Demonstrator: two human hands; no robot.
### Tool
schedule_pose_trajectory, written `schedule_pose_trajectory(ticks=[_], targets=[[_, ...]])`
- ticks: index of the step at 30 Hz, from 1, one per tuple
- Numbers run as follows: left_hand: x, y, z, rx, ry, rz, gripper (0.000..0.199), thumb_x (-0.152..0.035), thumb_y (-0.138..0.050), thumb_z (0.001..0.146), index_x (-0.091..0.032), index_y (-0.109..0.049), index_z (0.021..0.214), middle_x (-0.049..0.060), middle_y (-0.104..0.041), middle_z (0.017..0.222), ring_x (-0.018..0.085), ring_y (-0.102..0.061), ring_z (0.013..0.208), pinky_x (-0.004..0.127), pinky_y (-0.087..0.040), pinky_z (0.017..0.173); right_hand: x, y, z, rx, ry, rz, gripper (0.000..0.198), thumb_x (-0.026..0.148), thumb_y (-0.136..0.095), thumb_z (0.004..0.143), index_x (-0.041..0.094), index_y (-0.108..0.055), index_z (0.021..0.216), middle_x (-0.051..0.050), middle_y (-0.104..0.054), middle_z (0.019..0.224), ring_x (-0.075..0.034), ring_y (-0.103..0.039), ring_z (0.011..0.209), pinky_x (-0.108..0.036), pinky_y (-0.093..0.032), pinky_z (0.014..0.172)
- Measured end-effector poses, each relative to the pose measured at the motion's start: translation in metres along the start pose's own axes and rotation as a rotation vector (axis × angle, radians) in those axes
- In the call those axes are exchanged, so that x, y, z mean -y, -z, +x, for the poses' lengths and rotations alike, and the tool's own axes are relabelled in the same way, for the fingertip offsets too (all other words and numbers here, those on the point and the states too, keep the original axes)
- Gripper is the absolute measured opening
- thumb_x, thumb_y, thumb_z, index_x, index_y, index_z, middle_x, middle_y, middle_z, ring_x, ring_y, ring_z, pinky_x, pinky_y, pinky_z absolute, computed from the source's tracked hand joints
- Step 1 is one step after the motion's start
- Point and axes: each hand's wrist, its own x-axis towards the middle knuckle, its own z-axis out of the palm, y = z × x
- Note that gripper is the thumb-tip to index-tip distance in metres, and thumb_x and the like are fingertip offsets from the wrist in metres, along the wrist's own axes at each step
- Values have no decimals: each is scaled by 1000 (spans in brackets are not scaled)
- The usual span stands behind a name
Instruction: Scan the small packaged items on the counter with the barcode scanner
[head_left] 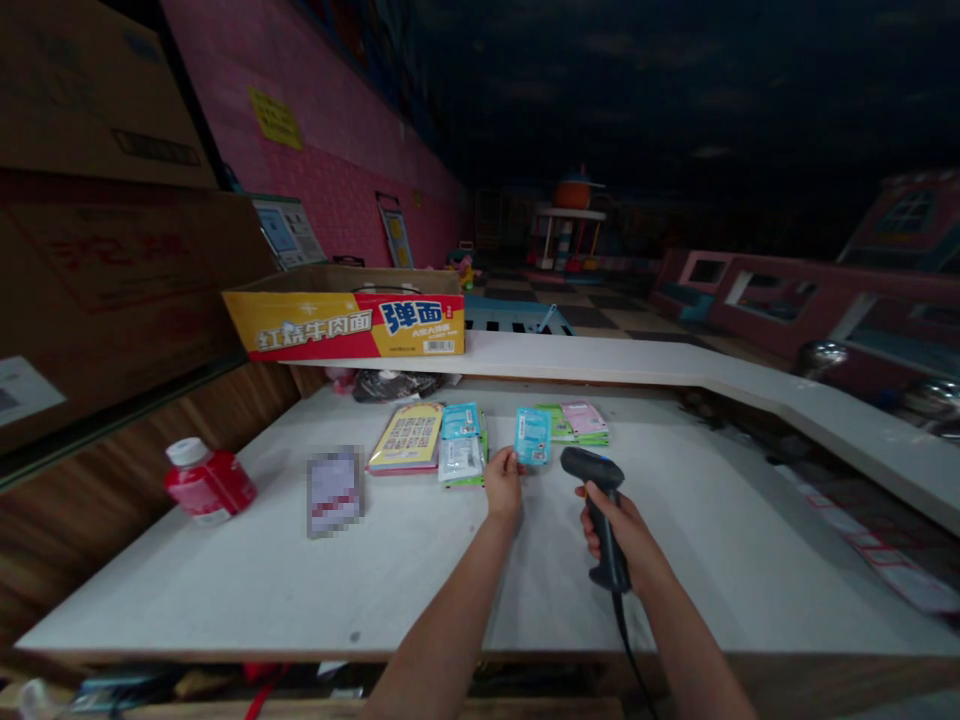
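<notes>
Between the thumb and fingers of my left hand [504, 484] is a small blue packet [532, 436], held up above the white counter [420, 570]. My right hand [622, 530] is wrapped around the handle of a black barcode scanner [594, 468], whose head points left toward the packet. Its cable runs down past the counter's front edge. To the left lies a stack of blue, white and green packets [460, 456], beside a yellow booklet-like item [408, 436]. Behind the held packet are more green and pink packets [583, 418].
A red bottle with a white cap [210, 482] stands at the left, near a blurred-out card [334, 492]. A yellow and red noodle carton [352, 326] sits on the raised ledge [600, 352]. Large cardboard boxes [127, 250] are stacked at far left.
</notes>
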Motion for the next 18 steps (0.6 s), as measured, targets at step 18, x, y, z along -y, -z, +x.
schedule_pose_trajectory(ticks=[18], targets=[[-6, -1, -2, -2, 0, 80, 24, -25, -47, 85, -15, -68, 90, 2, -64, 69, 14, -57, 61, 23, -45, 60, -6, 4, -20, -75, -25, 12, 43, 56, -75, 70, 18, -58, 84, 5, -55, 48, -9, -47, 35, -19, -36, 32]])
